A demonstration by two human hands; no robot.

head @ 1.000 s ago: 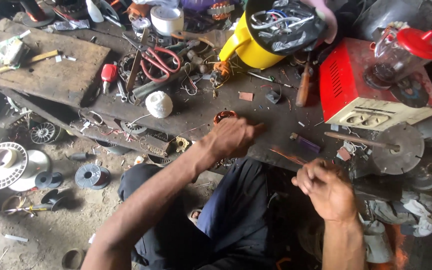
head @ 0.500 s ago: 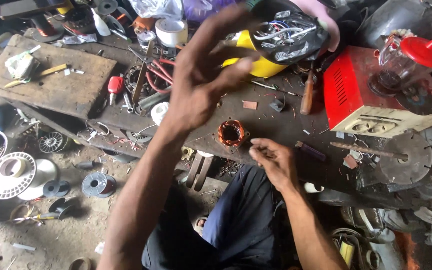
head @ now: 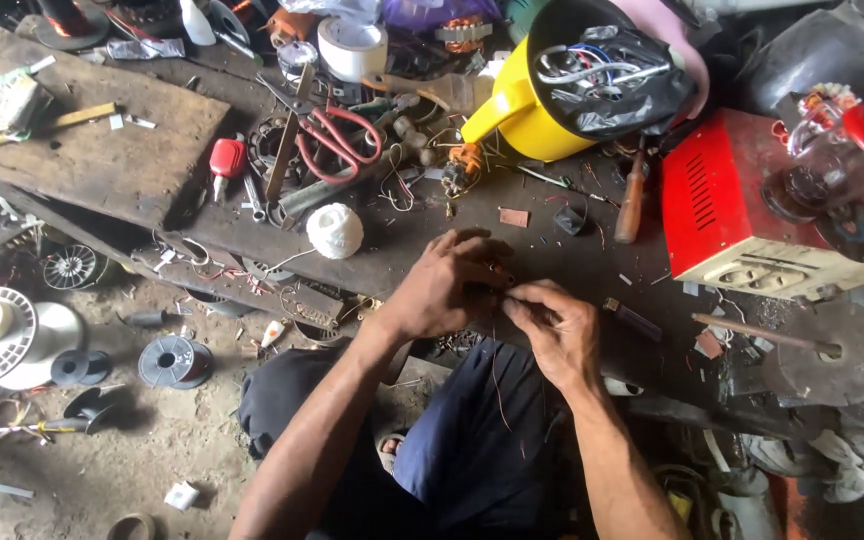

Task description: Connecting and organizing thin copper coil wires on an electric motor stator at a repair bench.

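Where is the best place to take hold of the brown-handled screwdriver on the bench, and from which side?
Judging by its pose, grip the screwdriver by its thick wooden handle, coming from above. It lies flat on the bench, handle toward the person, beside the red box, so its left side looks freer. The narrow top end near the yellow jug is crowded.

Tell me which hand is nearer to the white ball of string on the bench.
Left. The left hand sits just right of the white ball of string; the right hand lies farther right and lower, beyond the left hand.
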